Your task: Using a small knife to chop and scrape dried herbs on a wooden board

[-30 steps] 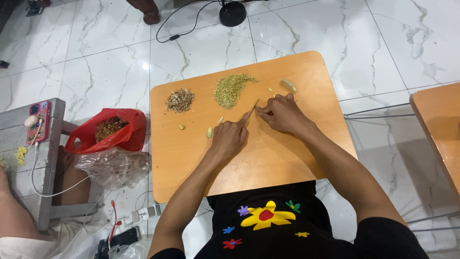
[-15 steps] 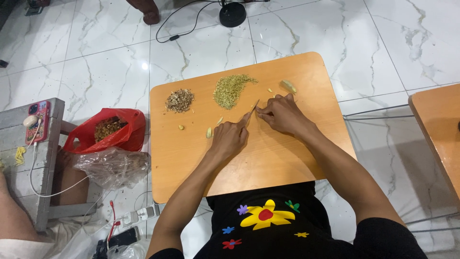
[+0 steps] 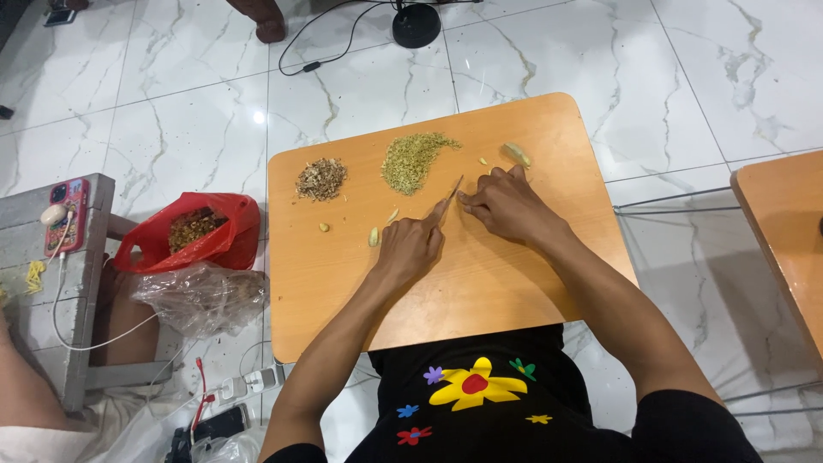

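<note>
My left hand (image 3: 411, 246) rests on the orange wooden table (image 3: 514, 291) and grips a small knife (image 3: 449, 195), blade pointing away from me. My right hand (image 3: 506, 204) lies right beside the blade, fingers bent over something small that I cannot make out. Beyond the hands lies a pile of greenish chopped bits (image 3: 413, 159). A smaller brown pile (image 3: 321, 178) sits to its left. Pale peeled pieces lie near my left hand (image 3: 374, 236) and past my right hand (image 3: 515, 153).
A red plastic bag (image 3: 193, 230) holding brown material sits on the floor to the left, with a clear bag (image 3: 201, 296) below it. A grey stool (image 3: 60, 257) carries a phone on a cable. Another wooden table (image 3: 784, 240) stands at the right. A power strip (image 3: 249, 381) lies near my knees.
</note>
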